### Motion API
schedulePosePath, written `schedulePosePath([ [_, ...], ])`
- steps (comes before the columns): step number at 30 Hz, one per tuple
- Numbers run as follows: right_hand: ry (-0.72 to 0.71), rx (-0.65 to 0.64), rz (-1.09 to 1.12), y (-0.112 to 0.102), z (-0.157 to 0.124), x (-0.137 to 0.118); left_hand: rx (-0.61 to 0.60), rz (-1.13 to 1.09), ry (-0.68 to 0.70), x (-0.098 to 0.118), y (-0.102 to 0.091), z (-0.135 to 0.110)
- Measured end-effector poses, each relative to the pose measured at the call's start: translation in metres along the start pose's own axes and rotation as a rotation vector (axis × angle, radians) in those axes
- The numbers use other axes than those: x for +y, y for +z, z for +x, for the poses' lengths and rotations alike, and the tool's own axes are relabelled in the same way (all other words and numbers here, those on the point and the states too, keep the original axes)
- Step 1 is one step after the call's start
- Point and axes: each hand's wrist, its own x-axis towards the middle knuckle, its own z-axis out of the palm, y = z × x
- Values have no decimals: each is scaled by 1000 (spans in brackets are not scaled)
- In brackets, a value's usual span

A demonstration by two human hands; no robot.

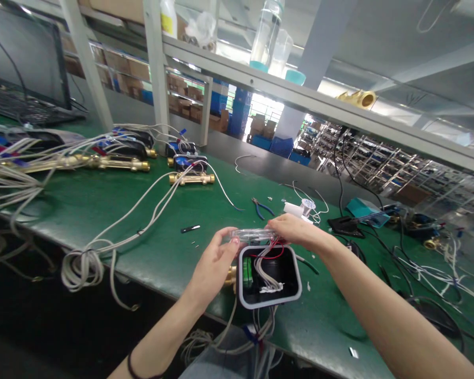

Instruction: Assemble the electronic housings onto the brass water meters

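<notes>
A clear plastic cover (253, 235) is held level between my two hands, just behind an open black housing (290, 268) with a grey rim. My left hand (217, 260) pinches the cover's left end, thumb on its near side. At the right end, my right hand (290, 229) grips it from above, its fingertips partly hidden. Grey and red wires (265, 266) run from the cover down into the housing, where white paste covers their lower ends. A green block (247, 272) sits inside at the left. Part of a brass fitting (231, 276) shows beside the housing.
Blue-handled cutters (263, 209) and a small black tool (190, 229) lie on the green bench (150, 258). Brass meters (191, 179) with coiled grey cables (82, 268) are at left. A white spool (307, 207), a teal box (365, 210) and tangled wires are at right. A metal shelf (319, 100) spans above.
</notes>
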Motion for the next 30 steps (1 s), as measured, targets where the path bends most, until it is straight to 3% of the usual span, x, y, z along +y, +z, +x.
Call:
schedulePosePath([
  [6,-283,-3,81,-8,-48,9,-7,257,322,11,4,-2],
  [11,-426,370,-273,12,-66,7,-66,469,493,17,9,-12],
  [14,-467,478,-383,29,-68,6,-76,559,584,10,13,-20],
  [17,-475,612,-384,44,-76,10,-20,594,548,-4,17,-26],
  [22,-462,889,-335,68,-103,21,19,561,324,-27,21,-26],
  [26,-464,990,-390,91,-126,28,52,472,260,-35,26,-31],
  [30,-451,1037,-534,112,-144,39,-6,439,268,-40,30,-42],
])
